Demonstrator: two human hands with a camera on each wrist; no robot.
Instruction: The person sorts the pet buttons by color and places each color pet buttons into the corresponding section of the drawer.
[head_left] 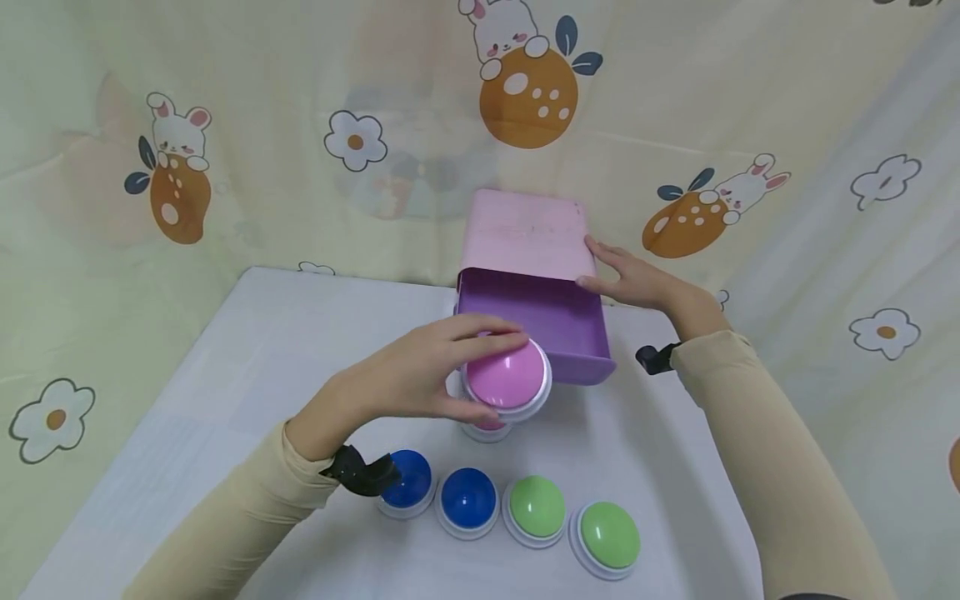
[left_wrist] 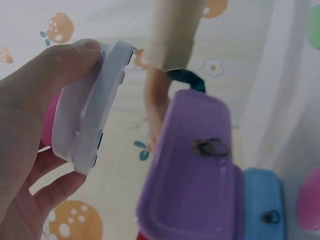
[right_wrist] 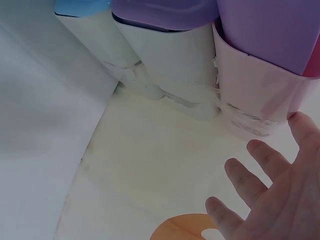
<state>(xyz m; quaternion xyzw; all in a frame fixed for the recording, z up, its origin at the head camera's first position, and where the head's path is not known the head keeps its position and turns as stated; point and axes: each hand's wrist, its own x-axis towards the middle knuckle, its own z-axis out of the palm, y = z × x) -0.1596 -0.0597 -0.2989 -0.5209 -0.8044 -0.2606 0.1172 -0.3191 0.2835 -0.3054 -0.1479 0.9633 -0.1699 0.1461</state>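
Observation:
A round push button (head_left: 507, 379) with a pink dome and white base is gripped by my left hand (head_left: 420, 375), thumb on one side and fingers on the other. In the left wrist view its flat underside shows edge-on. The button is raised in front of a purple drawer (head_left: 577, 371), which is pulled out of a pink drawer box (head_left: 525, 233). My right hand (head_left: 637, 279) touches the box's right side with fingers spread and nearly straight. Another pink button (head_left: 489, 427) sits on the table, partly hidden below the held one.
Nearer on the white table (head_left: 322, 325) stand two blue buttons (head_left: 468, 498) and two green buttons (head_left: 537, 506) in a row. Lower drawers, one with a blue front (left_wrist: 262, 200), are stacked under the purple one. A patterned curtain (head_left: 285, 208) hangs behind.

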